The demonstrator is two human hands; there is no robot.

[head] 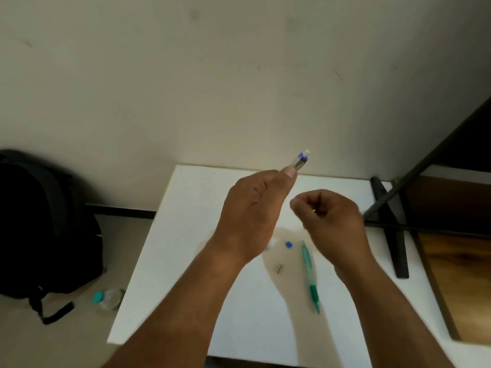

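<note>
My left hand is raised above the white table and grips a clear mechanical pencil whose blue-ringed end with a white eraser points up and to the right. To its right, my right hand hovers with curled fingers and pinches something small and thin that I cannot make out. Below the hands, a green mechanical pencil lies on the table. A small blue cap and a short dark lead piece lie beside it.
A black backpack leans against the wall on the floor at left. A plastic bottle with a teal cap lies on the floor by the table's left edge. A black stand rests on the table's right side, next to a wooden surface.
</note>
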